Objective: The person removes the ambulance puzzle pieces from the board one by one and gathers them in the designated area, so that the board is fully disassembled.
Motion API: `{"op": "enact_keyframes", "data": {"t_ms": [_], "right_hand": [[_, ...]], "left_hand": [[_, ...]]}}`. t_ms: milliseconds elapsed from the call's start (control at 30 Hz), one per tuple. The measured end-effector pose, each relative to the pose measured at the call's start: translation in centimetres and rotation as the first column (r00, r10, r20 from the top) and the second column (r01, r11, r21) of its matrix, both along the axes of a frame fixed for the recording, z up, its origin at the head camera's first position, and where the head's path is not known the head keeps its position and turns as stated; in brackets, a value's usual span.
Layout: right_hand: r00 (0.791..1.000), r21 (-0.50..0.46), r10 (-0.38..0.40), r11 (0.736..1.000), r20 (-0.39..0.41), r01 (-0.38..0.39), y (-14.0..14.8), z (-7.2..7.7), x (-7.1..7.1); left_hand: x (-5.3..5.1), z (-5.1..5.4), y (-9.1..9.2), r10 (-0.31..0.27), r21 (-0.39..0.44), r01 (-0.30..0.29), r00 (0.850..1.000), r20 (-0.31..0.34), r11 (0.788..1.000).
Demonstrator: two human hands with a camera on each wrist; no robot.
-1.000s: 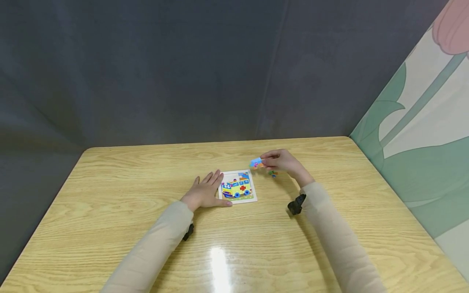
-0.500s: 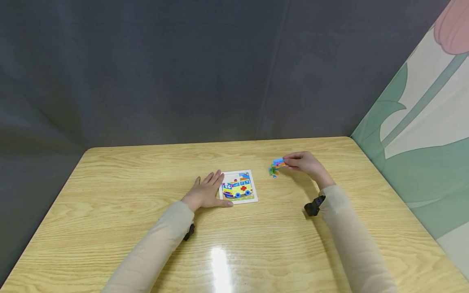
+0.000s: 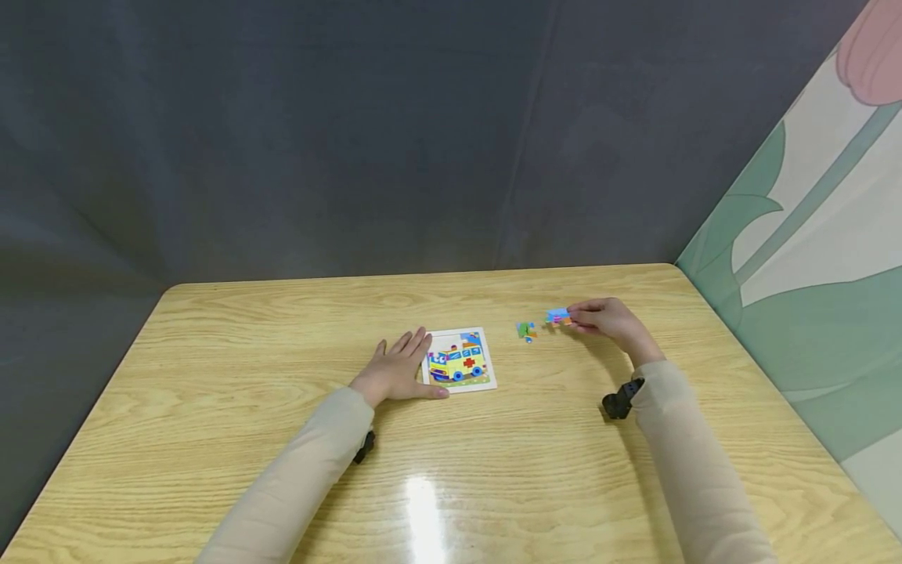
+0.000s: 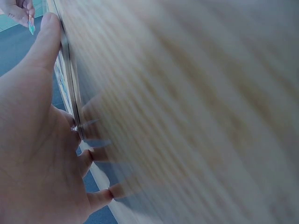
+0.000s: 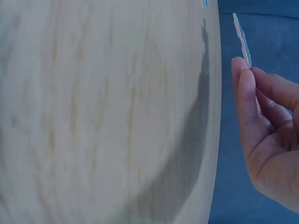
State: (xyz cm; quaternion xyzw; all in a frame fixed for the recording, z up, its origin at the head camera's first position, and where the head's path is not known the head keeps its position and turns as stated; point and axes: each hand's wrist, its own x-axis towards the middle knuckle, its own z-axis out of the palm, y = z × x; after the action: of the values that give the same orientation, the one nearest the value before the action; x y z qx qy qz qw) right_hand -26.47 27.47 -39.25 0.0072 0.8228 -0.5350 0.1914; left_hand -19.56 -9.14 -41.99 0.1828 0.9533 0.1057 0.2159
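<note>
A puzzle board [image 3: 444, 340] with a white frame and a yellow ambulance picture lies on the table; its upper left part shows bare white. My left hand [image 3: 391, 375] rests with spread, straight fingers along the board's left edge, its thumb at the near corner. Over the table to the right, my right hand [image 3: 610, 323] pinches a blue, pink and orange puzzle piece [image 3: 559, 316] between thumb and fingers. In the right wrist view that piece [image 5: 243, 41] is seen nearly edge-on, lifted off the table. A green, blue and orange loose piece [image 3: 525, 330] lies between board and right hand.
The wooden table [image 3: 211, 360] ends at a dark curtain [image 3: 338, 141] along the back. On the right stands a wall panel [image 3: 831, 266] with a flower pattern. Each wrist wears a small black camera [image 3: 620, 399].
My right hand has moved right with the pinched puzzle piece, away from the board and past the loose piece, which is now uncovered. My left hand has stayed in place.
</note>
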Motion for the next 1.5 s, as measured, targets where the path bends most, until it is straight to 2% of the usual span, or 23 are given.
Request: {"op": "enact_keyframes", "data": {"t_ms": [167,433,867,1133,1200,1267,1367,1433,1500], "right_hand": [[1.000,0.005,-0.002,1.000,0.029,0.001,0.6,-0.3,-0.1],[0.996,0.008,0.038,0.999,0.082,-0.039,0.8,-0.5,-0.1],[0.992,-0.007,0.049,0.999,0.117,-0.049,1.1,-0.8,-0.1],[0.993,0.007,0.052,0.999,0.105,-0.053,1.2,-1.1,-0.3],[0.993,-0.018,0.063,0.998,0.098,-0.062,1.6,-1.3,-0.5],[0.992,-0.081,0.092,0.993,0.085,-0.086,2.5,-2.2,-1.2],[0.992,-0.102,0.105,0.990,0.067,-0.098,3.0,-2.6,-1.4],[0.994,-0.068,0.092,0.994,0.063,-0.088,2.8,-2.5,-1.3],[0.996,0.015,0.060,0.998,0.065,-0.061,2.0,-1.7,-0.7]], "left_hand": [[0.0,0.1,0.0,0.000,0.006,0.000,1.000,-0.002,1.000],[0.0,0.1,0.0,-0.004,-0.008,0.004,1.000,0.004,1.000],[0.0,0.2,0.1,-0.002,-0.006,0.002,1.000,0.015,1.000],[0.1,0.3,0.0,-0.001,0.003,0.001,1.000,0.010,1.000],[0.1,0.2,0.0,-0.001,-0.001,0.001,1.000,0.009,1.000],[0.1,0.1,0.0,-0.003,-0.007,0.003,1.000,0.007,1.000],[0.0,0.0,0.0,-0.003,-0.012,0.003,1.000,0.005,1.000],[-0.1,0.0,0.0,-0.002,-0.013,0.002,1.000,0.004,1.000],[-0.1,-0.1,0.0,-0.001,-0.014,0.001,1.000,0.004,1.000]]}}
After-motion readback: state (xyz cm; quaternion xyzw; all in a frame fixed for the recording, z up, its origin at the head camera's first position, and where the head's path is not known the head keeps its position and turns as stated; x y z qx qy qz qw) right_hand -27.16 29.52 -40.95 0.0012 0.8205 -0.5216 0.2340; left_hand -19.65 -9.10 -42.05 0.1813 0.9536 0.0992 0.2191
